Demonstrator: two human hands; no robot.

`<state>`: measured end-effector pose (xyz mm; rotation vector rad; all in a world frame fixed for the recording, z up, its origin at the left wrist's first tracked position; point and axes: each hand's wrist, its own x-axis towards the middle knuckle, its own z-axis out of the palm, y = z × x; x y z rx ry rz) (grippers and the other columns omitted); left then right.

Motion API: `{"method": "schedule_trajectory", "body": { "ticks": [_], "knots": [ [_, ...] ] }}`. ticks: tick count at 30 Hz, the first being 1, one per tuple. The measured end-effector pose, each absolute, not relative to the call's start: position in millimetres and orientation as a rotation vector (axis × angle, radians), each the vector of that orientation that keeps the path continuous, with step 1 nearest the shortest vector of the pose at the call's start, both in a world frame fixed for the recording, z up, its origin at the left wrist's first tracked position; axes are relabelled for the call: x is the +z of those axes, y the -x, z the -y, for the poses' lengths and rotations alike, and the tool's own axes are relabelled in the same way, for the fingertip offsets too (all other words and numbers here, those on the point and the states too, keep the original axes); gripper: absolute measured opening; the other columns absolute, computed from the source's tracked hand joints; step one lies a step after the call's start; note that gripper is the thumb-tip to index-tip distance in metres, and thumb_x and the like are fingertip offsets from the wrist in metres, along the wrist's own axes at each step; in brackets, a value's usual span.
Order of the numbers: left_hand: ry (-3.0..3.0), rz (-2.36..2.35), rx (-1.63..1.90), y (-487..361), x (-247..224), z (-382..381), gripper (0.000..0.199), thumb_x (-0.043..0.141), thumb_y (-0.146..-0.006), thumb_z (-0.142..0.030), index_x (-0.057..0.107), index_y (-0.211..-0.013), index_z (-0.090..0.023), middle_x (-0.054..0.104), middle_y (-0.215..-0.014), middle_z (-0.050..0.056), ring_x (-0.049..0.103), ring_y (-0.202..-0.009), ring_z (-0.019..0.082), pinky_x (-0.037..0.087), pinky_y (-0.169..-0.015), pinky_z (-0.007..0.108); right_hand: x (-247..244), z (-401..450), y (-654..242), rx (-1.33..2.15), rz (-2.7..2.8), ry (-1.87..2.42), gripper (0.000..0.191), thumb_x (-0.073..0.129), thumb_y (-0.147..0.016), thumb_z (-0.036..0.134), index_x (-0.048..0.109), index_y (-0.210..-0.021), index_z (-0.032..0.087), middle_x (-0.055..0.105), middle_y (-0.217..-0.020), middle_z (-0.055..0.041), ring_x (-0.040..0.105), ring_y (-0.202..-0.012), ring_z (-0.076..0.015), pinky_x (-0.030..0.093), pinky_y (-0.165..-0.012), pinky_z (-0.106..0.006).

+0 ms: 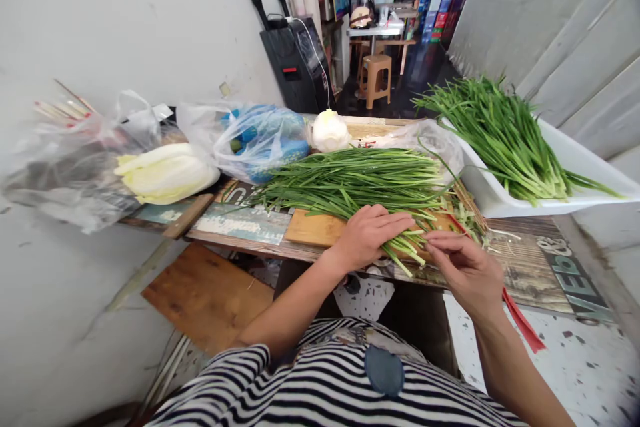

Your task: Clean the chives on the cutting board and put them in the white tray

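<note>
A long pile of garlic chives [360, 177] lies across a wooden board [313, 229] on the narrow table. My left hand [373, 233] is closed over a small bunch near its pale stem ends [404, 260], which jut past the fingers toward me. Just to the right, my right hand [465, 270] has its thumb and fingertips pinched at the tip of a stem from that bunch. Its palm and inner fingers are partly hidden. Red ribbon [523, 320] hangs beneath the right wrist, and trimmed scraps [473, 223] lie beyond that hand.
A white tub [585, 153] heaped with more chives [500, 133] stands at the right. A napa cabbage [167, 173], plastic bags with blue contents [270, 137] and a white bulb-shaped thing [330, 131] line the left and back. A black speaker-like case [300, 60] stands behind the table.
</note>
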<state>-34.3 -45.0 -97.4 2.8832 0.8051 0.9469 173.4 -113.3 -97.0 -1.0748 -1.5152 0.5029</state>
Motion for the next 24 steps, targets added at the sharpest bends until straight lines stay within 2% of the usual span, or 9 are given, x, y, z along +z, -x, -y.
{"method": "schedule_trajectory", "body": {
  "ticks": [3, 6, 9, 13, 16, 20, 22, 24],
  "knots": [
    [-2.809, -0.789, 0.938, 35, -98, 44, 0.037, 0.051, -0.093, -0.018, 0.06, -0.13, -0.02, 0.065, -0.132, 0.006, 0.053, -0.097, 0.018, 0.042, -0.084, 0.032, -95, 114, -168, 0.573, 1.459, 1.055, 0.002, 0.071, -0.082, 0.021, 0.069, -0.082, 0.022, 0.075, -0.088, -0.0051, 0.071, -0.086, -0.0189, 0.061, -0.078, -0.034],
    [-2.764, -0.844, 0.915, 35, -98, 44, 0.027, 0.054, -0.094, -0.027, 0.066, -0.117, -0.018, 0.072, -0.116, 0.008, 0.055, -0.096, 0.018, 0.04, -0.082, 0.033, -95, 113, -165, 0.651, 1.413, 1.099, 0.007, 0.072, -0.081, 0.026, 0.067, -0.08, 0.021, 0.074, -0.088, -0.0057, 0.071, -0.085, -0.0191, 0.06, -0.074, -0.033],
    [-2.799, -0.849, 0.971, 35, -99, 44, 0.024, 0.052, -0.096, -0.028, 0.068, -0.113, -0.019, 0.073, -0.103, 0.006, 0.055, -0.095, 0.018, 0.037, -0.08, 0.034, -93, 112, -167, 0.68, 1.414, 1.197, 0.01, 0.07, -0.082, 0.03, 0.069, -0.088, 0.022, 0.073, -0.084, -0.0043, 0.07, -0.074, -0.0172, 0.059, -0.065, -0.03],
    [-2.873, -0.862, 0.94, 34, -100, 45, 0.026, 0.048, -0.099, -0.031, 0.068, -0.112, -0.02, 0.073, -0.1, 0.006, 0.054, -0.092, 0.018, 0.035, -0.079, 0.033, -90, 109, -168, 0.554, 1.576, 1.27, 0.014, 0.069, -0.084, 0.034, 0.075, -0.09, 0.023, 0.075, -0.088, -0.0051, 0.07, -0.078, -0.019, 0.058, -0.073, -0.034],
    [-2.881, -0.854, 0.912, 33, -101, 44, 0.025, 0.047, -0.098, -0.028, 0.069, -0.106, -0.019, 0.072, -0.095, 0.007, 0.054, -0.09, 0.018, 0.035, -0.078, 0.033, -92, 108, -163, 0.533, 1.603, 1.268, 0.014, 0.068, -0.084, 0.035, 0.075, -0.085, 0.023, 0.075, -0.088, -0.0057, 0.069, -0.082, -0.0203, 0.057, -0.077, -0.035],
    [-2.849, -0.841, 0.985, 33, -103, 43, 0.019, 0.05, -0.093, -0.02, 0.068, -0.098, -0.016, 0.072, -0.089, 0.006, 0.054, -0.087, 0.018, 0.036, -0.076, 0.033, -101, 99, -167, 0.64, 1.237, 1.312, 0.023, 0.07, -0.082, 0.042, 0.073, -0.088, 0.021, 0.071, -0.077, -0.0036, 0.064, -0.064, -0.0171, 0.055, -0.062, -0.033],
    [-2.853, -0.831, 1.009, 33, -105, 42, 0.018, 0.052, -0.092, -0.021, 0.068, -0.098, -0.016, 0.071, -0.089, 0.006, 0.054, -0.087, 0.018, 0.036, -0.076, 0.033, -103, 94, -179, 0.501, 1.173, 1.387, 0.026, 0.068, -0.084, 0.044, 0.073, -0.091, 0.02, 0.069, -0.075, -0.0038, 0.062, -0.062, -0.0172, 0.054, -0.062, -0.034],
    [-2.878, -0.848, 0.982, 33, -106, 43, 0.018, 0.053, -0.092, -0.024, 0.068, -0.101, -0.017, 0.071, -0.089, 0.006, 0.054, -0.088, 0.018, 0.037, -0.076, 0.033, -99, 90, -194, 0.176, 1.308, 1.502, 0.026, 0.067, -0.085, 0.042, 0.074, -0.096, 0.019, 0.07, -0.091, -0.0097, 0.064, -0.078, -0.022, 0.055, -0.076, -0.041]
  ]
}}
